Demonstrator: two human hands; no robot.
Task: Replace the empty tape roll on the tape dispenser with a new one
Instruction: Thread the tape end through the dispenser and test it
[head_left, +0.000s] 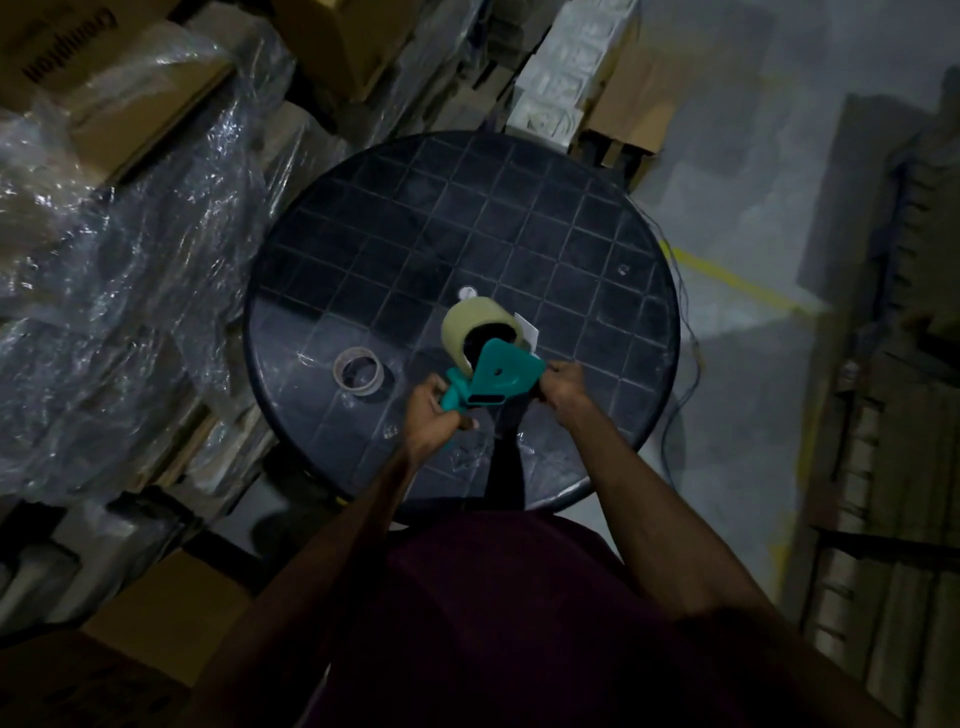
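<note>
Round dark bench (571, 218), grid-patterned top, standing among stacked cardboard boxes (130, 88) and loose plastic wrap (130, 291) at left. One far-left box carries dark lettering, too blurred to read.

Teal tape dispenser (501, 375), held above the near middle of the bench. Its long axis runs from handle at near left to roll at far.

New tape roll (475, 325), pale and full, seated on the dispenser's far end, so the swap looks nearly done.

Left hand (434, 415), closed around the handle. Right hand (561, 382), fingers pinched at the dispenser's right corner, likely the tape end; unclear.

Empty tape roll (359, 375), lying flat on the bench, just left of the left hand.
</note>
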